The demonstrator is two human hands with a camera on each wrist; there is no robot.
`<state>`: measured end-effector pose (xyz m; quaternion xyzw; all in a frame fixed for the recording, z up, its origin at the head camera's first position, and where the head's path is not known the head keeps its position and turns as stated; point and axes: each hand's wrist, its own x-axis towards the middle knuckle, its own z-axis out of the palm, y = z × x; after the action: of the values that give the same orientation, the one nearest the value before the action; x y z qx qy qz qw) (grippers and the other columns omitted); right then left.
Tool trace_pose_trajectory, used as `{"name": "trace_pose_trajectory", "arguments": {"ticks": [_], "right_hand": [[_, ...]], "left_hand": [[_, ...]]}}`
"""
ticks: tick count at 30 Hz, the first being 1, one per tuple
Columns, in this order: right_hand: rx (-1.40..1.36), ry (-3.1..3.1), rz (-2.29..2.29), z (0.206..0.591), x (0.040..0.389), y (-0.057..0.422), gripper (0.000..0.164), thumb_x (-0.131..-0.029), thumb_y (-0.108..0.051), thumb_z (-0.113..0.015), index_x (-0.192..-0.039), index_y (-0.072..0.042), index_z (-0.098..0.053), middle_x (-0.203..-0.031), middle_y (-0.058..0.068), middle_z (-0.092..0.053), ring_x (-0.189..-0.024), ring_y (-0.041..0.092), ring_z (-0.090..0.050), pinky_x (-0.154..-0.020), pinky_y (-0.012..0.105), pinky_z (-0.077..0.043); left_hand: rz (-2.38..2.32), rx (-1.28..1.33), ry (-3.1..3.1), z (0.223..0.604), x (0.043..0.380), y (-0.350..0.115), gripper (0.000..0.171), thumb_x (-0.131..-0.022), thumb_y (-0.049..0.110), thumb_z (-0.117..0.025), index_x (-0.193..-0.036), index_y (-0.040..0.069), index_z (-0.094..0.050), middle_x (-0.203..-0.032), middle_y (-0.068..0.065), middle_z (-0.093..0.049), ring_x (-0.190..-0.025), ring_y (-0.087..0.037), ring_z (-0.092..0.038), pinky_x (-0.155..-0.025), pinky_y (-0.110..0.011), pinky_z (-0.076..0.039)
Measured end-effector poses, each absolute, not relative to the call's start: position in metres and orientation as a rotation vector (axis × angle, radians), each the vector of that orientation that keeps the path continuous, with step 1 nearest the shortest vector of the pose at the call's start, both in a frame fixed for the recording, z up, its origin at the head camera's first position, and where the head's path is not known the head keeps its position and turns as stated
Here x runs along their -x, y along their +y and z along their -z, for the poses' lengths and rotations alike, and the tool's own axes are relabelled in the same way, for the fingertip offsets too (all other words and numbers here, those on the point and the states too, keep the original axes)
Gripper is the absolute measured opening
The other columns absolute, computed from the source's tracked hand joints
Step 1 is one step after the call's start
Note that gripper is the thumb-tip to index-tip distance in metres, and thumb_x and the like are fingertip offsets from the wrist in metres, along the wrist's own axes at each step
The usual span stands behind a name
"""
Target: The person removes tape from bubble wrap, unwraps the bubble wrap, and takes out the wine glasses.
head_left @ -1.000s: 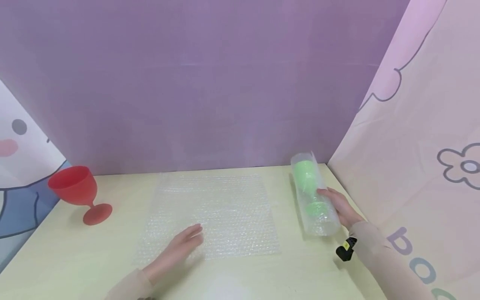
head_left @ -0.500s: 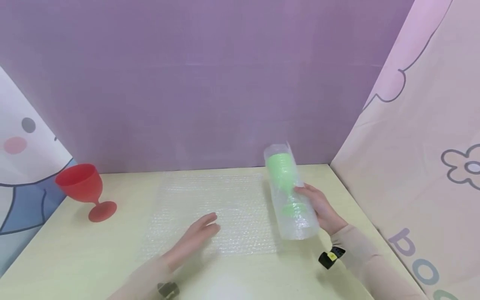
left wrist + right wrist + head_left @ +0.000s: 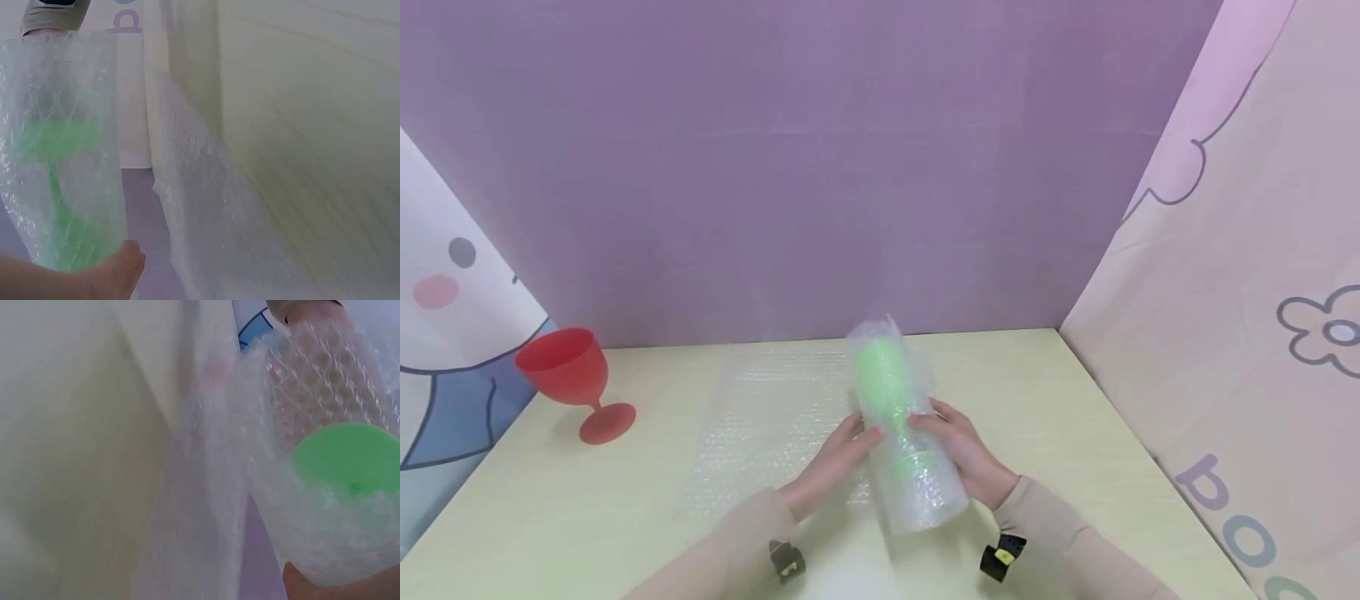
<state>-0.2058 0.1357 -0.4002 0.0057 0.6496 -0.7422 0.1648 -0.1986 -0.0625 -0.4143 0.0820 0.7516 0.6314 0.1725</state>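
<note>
A green goblet [image 3: 883, 375] lies inside a roll of bubble wrap [image 3: 917, 508], held tilted over the middle of the table. My right hand [image 3: 966, 454] grips the roll from the right, thumb across its front. From the left, my left hand [image 3: 831, 467] holds its other side with the thumb on the wrap. Through the layers, the left wrist view shows the goblet's foot [image 3: 59, 139] and thin stem; in the right wrist view the round green foot [image 3: 350, 456] faces the roll's end. A flat bubble wrap sheet [image 3: 752, 442] lies beneath, partly covered by the roll.
A red goblet [image 3: 568, 371] stands at the left on the pale yellow table [image 3: 1060, 500]. A purple backdrop [image 3: 880, 167] rises behind the table, with a printed pink panel [image 3: 1225, 333] on the right.
My right hand has carried the wrapped green goblet left from the table's right side to above the flat sheet. My left hand has moved right and taken hold of it too.
</note>
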Motion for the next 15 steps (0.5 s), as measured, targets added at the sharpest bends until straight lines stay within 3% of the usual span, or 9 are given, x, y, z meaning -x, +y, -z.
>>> {"name": "trace_pose_trajectory", "arguments": {"ticks": [4,10,15], "right_hand": [[-0.011,1.816,2.151,0.409,0.201,0.125,0.063,-0.088,-0.028,-0.058,-0.14,-0.009,-0.028,-0.123,0.016,-0.053,-0.098,0.02,-0.06,-0.087,0.04,-0.051],[-0.011,1.835,2.131,0.421,0.197,0.113,0.066,-0.089,-0.031,-0.056,-0.142,-0.006,-0.024,-0.124,0.017,-0.052,-0.098,0.019,-0.06,-0.087,0.037,-0.051],[0.039,1.862,2.102,0.428,0.195,0.105,0.063,-0.09,-0.031,-0.055,-0.139,0.0,-0.03,-0.119,0.015,-0.056,-0.098,0.018,-0.06,-0.089,0.036,-0.05]], "left_hand": [[-1.846,-0.19,2.103,0.416,0.198,-0.061,0.082,-0.087,0.05,-0.052,-0.146,0.005,-0.015,-0.149,-0.021,-0.021,-0.133,-0.041,-0.027,-0.105,-0.057,-0.029],[-1.842,-0.155,2.135,0.422,0.198,-0.066,0.084,-0.084,0.05,-0.057,-0.146,0.008,-0.017,-0.146,-0.02,-0.029,-0.129,-0.041,-0.034,-0.101,-0.06,-0.032],[-1.822,-0.102,2.158,0.425,0.197,-0.073,0.086,-0.083,0.051,-0.058,-0.146,0.009,-0.017,-0.145,-0.019,-0.03,-0.129,-0.041,-0.035,-0.099,-0.061,-0.034]]}}
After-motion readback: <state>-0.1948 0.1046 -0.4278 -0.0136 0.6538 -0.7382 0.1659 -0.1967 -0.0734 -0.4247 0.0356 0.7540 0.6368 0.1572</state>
